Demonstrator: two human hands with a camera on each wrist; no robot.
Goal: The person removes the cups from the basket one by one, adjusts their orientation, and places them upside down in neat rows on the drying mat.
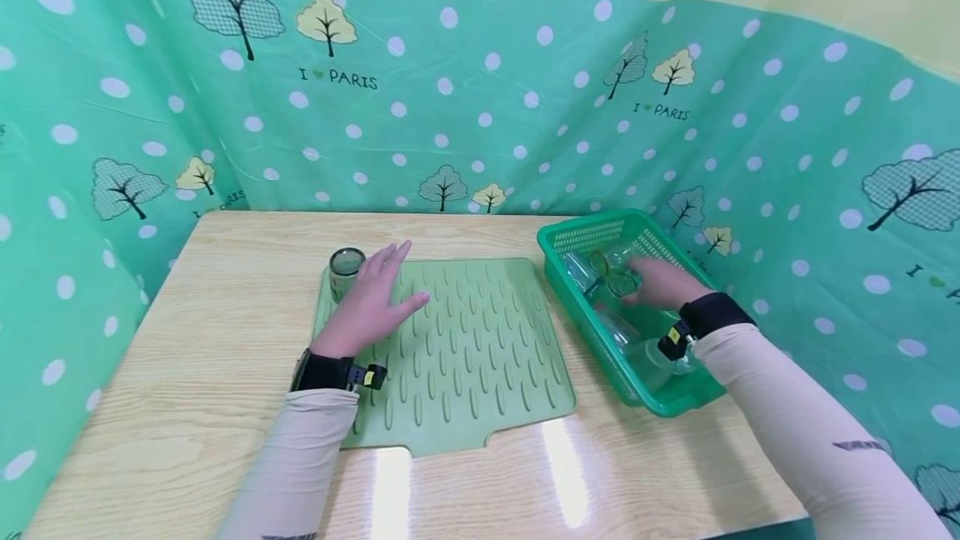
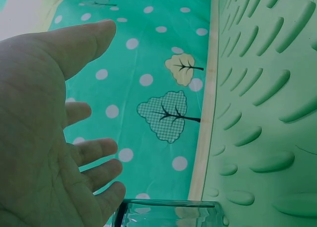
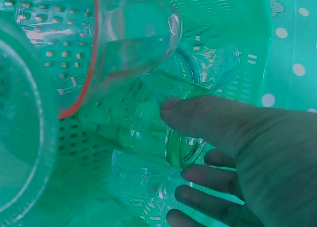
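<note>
1. So, head view first: the left hand [image 1: 372, 298] lies flat with straight fingers on the pale green ribbed drying mat [image 1: 480, 357], holding nothing. One small clear glass jar [image 1: 346, 270] stands upright on the mat's far left corner, just beside those fingertips, toward the wall. The right hand [image 1: 660, 283] is down inside the green perforated plastic basket [image 1: 577, 233] on the right of the light wood bench [image 1: 210, 332], well apart from the mat jar. So the right hand is clearly the nearer one to the glassware in the basket. One mat, one basket, one jar on the mat. I count maybe four clear pieces in the basket, but they overlap, so I can't be sure.

2. Left wrist view: open palm, grip wide, fingers relaxed and around nothing. The jar's rim [image 2: 168, 207] shows at the bottom edge, just beyond the fingertips, apart from them as far as I can tell.

3. Right wrist view: the thumb [image 3: 198, 115] presses over the rim of a clear green-tinted glass cup [image 3: 148, 123] lying on its side, mouth toward the palm, long axis running away from the hand toward the basket wall. The fingers curl underneath, so the grip is on that cup. A clear red-rimmed glass [image 3: 114, 43] lies tipped just above it, touching or nearly so.
</note>
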